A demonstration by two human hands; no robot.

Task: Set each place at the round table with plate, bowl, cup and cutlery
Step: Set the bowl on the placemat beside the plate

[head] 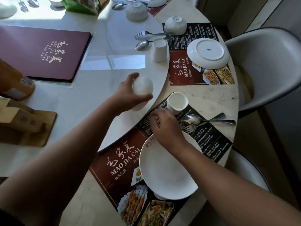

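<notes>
My left hand (126, 93) grips a white bowl (143, 87), upside down, at the edge of the white turntable (101, 46). My right hand (166, 128) holds the far rim of a white plate (167, 168) lying right side up on the near placemat (117, 170). Just beyond that hand stands a white cup (177, 103). A spoon (195, 119) and a fork (190, 128) lie crossed to the right of the hand. At the further placemat (182, 69) lie an upturned plate (208, 53), an inverted cup (158, 49), an inverted bowl (175, 24), and a fork (146, 34) and spoon (143, 44).
A maroon menu folder (44, 51) lies on the turntable's left part, with a wooden holder (24, 124) and an orange container (14, 80) at the left edge. More bowls and cutlery sit at the top. Two grey chairs (267, 66) stand at the right of the table.
</notes>
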